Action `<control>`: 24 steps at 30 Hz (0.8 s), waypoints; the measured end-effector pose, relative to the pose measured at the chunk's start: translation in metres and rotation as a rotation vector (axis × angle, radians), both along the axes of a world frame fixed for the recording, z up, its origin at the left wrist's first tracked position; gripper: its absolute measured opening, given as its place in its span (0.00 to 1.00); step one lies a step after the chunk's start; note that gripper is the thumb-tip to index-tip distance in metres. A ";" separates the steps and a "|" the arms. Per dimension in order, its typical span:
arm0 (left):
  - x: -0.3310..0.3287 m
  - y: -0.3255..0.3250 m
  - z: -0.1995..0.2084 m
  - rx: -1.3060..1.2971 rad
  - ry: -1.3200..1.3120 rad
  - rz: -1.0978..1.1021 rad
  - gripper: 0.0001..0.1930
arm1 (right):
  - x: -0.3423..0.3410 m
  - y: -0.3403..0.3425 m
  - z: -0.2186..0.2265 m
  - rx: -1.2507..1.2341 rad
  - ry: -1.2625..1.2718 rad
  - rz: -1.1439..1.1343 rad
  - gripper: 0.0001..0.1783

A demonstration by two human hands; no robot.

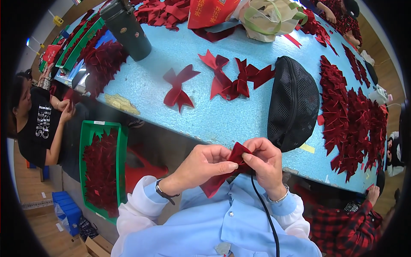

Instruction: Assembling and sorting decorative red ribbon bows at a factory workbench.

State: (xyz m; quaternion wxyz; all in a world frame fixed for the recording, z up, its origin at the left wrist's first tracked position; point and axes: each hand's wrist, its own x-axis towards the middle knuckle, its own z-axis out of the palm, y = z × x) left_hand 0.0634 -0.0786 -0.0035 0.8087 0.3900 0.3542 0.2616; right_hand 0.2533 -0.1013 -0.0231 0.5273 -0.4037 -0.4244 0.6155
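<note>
Close to my body, just off the table's near edge, a dark red velvet ribbon (211, 186) is folded between my hands. My left hand (198, 168) pinches it with thumb and forefinger from the left. From the other side my right hand (265, 165) grips its upper fold, thumb pressed against the fingers. One pointed end hangs below my left fingers. Part of the fold is hidden behind my fingertips. Beyond my hands lie a loose red ribbon bow (179, 89) and several more bows (219, 77) in a cluster.
On the light blue table (145, 92) are a black mesh pouch (294, 103), a dark green tumbler (128, 32), a cloth bag (269, 18) and heaped bows (342, 115) at right. A green crate (121, 171) full of bows stands lower left. People sit left and right.
</note>
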 end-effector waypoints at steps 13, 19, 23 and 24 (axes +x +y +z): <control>0.002 -0.002 -0.005 0.082 0.027 0.029 0.10 | 0.002 0.000 0.006 -0.117 -0.085 0.024 0.04; 0.003 -0.005 0.001 0.130 0.074 -0.029 0.08 | 0.002 0.001 0.008 0.180 -0.301 0.132 0.04; -0.002 -0.001 0.011 0.123 0.141 -0.162 0.07 | -0.009 -0.005 0.013 0.058 -0.325 0.025 0.03; -0.002 -0.003 0.006 0.172 0.150 -0.185 0.07 | -0.009 -0.003 0.012 0.059 -0.325 0.026 0.03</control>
